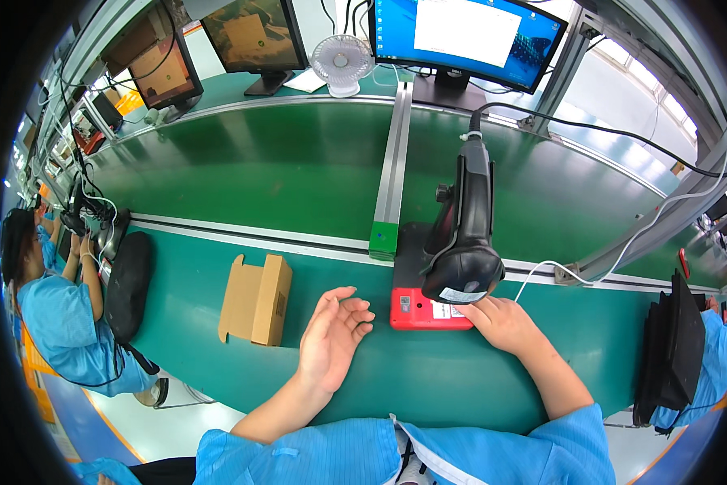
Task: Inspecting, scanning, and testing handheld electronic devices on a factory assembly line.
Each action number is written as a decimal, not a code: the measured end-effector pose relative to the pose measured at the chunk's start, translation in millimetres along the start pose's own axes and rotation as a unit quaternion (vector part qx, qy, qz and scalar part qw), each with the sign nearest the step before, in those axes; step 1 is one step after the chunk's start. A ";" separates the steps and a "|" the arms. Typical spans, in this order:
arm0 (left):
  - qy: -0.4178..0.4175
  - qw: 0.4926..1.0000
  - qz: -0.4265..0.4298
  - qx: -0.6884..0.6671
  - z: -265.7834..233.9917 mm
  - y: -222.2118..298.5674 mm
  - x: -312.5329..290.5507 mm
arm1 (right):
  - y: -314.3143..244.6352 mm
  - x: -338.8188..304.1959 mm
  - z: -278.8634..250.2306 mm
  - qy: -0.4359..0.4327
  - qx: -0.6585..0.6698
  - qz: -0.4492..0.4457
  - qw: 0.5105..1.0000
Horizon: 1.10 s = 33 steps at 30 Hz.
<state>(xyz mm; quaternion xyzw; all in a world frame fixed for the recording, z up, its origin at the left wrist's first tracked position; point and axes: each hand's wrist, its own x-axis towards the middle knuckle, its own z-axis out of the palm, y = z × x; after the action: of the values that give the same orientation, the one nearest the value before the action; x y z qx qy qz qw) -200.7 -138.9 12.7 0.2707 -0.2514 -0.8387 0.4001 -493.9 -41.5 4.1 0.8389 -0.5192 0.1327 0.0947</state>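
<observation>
Under the head of a black barcode scanner (465, 263) lies a flat red device (416, 311) with white labels and a small dark round spot. My right hand (507, 323) grips the device's right end, thumb at its near edge; the scanner hides part of this end. My left hand (333, 343) is held palm-inward over the green table (452, 376), empty, its fingers apart and loosely curled. It is between the red device and a brown cardboard box (257, 301) with its flaps out, and touches neither.
Behind the table runs a green belt (258, 170) with metal rails. A monitor (469, 40) and a white fan (341, 65) stand beyond it. A black case (129, 287) lies at left, black folders (671, 356) at right. People in blue sit on both sides.
</observation>
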 end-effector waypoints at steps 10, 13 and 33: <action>-0.002 1.000 -0.001 -0.009 0.1 0.9 0.9 | -6.5 1.2 -10.2 0.008 0.023 -0.046 0.999; 0.007 1.000 0.003 -0.010 0.2 1.5 -0.1 | -24.4 5.3 -16.3 -0.023 0.076 -0.064 0.995; 0.005 1.000 -0.018 0.008 -1.0 -6.5 -0.3 | -56.0 8.6 -16.1 -0.142 0.364 0.071 0.918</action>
<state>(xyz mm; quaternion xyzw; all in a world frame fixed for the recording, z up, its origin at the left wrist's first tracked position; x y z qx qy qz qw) -203.4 -135.3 7.9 0.2821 -0.2513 -0.8424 0.3842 -442.0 -19.3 20.9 0.7866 -0.5008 0.1988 -0.3017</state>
